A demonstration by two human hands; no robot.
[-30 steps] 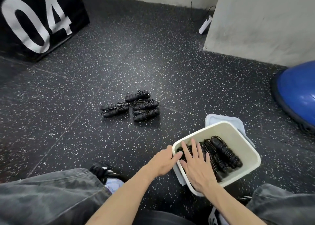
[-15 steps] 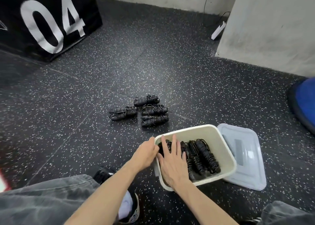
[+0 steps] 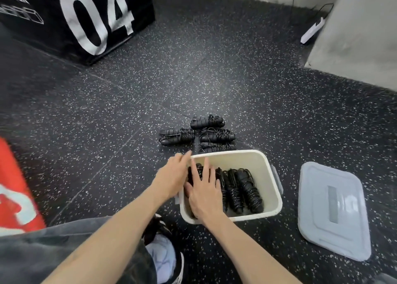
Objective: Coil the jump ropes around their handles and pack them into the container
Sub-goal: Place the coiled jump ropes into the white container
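With your right hand (image 3: 204,192) flat on the coiled jump ropes (image 3: 240,190) in the container (image 3: 272,180) and left hand (image 3: 174,177) open against its rim, careless pressing could loosen coils.

Bare forearms, dark grey trousers (image 3: 53,253), black-and-white shoe (image 3: 169,260)
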